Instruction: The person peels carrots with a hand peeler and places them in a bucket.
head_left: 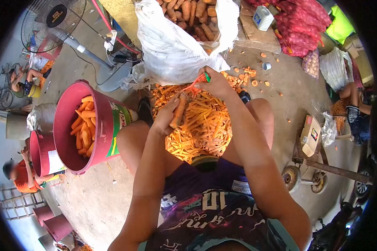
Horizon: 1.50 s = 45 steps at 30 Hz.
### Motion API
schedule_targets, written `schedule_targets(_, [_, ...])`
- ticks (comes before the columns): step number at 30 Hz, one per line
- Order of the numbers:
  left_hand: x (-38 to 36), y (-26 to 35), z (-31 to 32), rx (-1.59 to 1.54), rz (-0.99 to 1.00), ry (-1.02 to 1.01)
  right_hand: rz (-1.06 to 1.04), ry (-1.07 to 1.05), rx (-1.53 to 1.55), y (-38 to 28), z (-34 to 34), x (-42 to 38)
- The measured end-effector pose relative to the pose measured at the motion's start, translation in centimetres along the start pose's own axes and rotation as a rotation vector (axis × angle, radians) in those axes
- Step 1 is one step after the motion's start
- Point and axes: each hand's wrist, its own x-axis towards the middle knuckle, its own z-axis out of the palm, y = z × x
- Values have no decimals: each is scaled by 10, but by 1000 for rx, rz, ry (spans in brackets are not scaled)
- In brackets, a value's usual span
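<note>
My left hand (pixel 167 113) is closed around a carrot (pixel 179 112) with dull, unpeeled skin. In my right hand (pixel 216 82) is an orange peeler (pixel 191 88) with a green part at its handle end; its head lies against the far end of the carrot. Below both hands, between my legs, spreads a heap of orange carrot peelings (pixel 205 129). Beyond them stands a white woven sack (pixel 167 54) full of unpeeled carrots (pixel 192 14). To my left, a tilted red tub (pixel 65 125) contains peeled carrots (pixel 86 129).
A standing fan (pixel 56 16) is at the far left. Carrot pieces (pixel 247 75) and a small cup (pixel 266 66) lie on the floor right of the sack. Red mesh sacks (pixel 299 25) sit at the back right, and a wheeled cart (pixel 305 161) at the right. Other people sit at both sides.
</note>
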Motion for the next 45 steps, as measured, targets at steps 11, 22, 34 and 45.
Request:
schedule_targets(11, [6,-7,-32,-128,28,251,110,-160,145,-21,2,-11])
schedule_targets(22, [12,-11,-9,-118,1,40,-50,-229,190,-9,13,-10])
schedule_targets(34, [15,-6,-12,-119,-20,212,-271,-302,83,-27,27,-33])
schedule_targets(45, [-5,-3,6,-63,7,68,171,2,166,3,-19,3])
